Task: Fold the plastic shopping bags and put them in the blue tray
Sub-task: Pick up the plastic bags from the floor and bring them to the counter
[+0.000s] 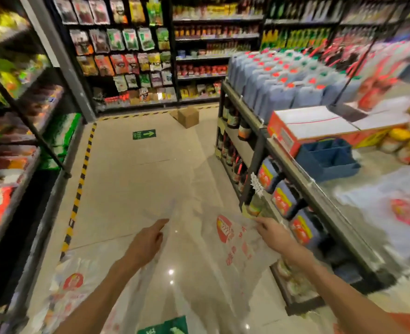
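We hold a clear plastic bag (223,239) stretched between our hands, left hand (146,244) and right hand (272,233) each pinching an upper edge; blue tray (327,159) sits well apart

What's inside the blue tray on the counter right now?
The blue tray shows only bare dividers; no folded bag is visible in its compartments. The near wall hides the compartment floors, and the view is blurred.

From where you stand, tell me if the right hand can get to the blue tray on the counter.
Probably yes. The blue tray sits near the counter edge, ahead and to the right of the right hand, with nothing between them. But that hand is pinching the plastic bag, so the bag goes along.
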